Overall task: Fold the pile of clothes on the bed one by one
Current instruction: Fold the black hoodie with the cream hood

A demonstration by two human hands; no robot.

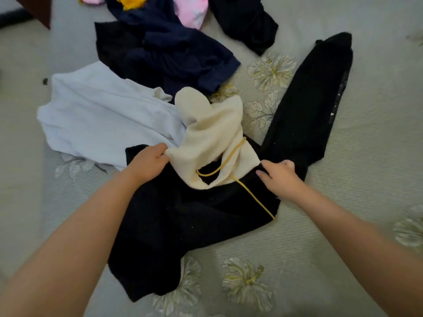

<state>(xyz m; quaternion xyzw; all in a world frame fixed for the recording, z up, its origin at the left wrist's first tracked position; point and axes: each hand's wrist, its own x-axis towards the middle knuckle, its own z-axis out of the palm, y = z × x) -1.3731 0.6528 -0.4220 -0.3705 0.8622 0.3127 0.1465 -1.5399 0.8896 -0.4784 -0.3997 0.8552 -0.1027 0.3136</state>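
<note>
I have the black hoodie (183, 216) spread on the bed (354, 179) right in front of me, its cream-lined hood (210, 138) turned out and standing up in the middle; my left hand (148, 162) pinches the hood's left edge with curled fingers, and my right hand (279, 173) curls over the dark fabric at the hood's right corner, though I cannot tell how firmly it has hold. As I judge it, the step is to flatten the hood onto the body before folding; I should pull both corners evenly apart and lay them down toward me, so the lining does not bunch. The yellow drawstring (251, 195) trails loose across the chest to the lower right hem; I would tuck it inside first, or it may snag in the fold. One long sleeve (313, 99) runs off to the upper right and needs bringing in. A white garment (98, 115) lies touching the hoodie's left shoulder and could get dragged along; beyond it sit a navy garment (178, 56), another black piece (245, 19) and something pink (192, 10), all unfolded.
</note>
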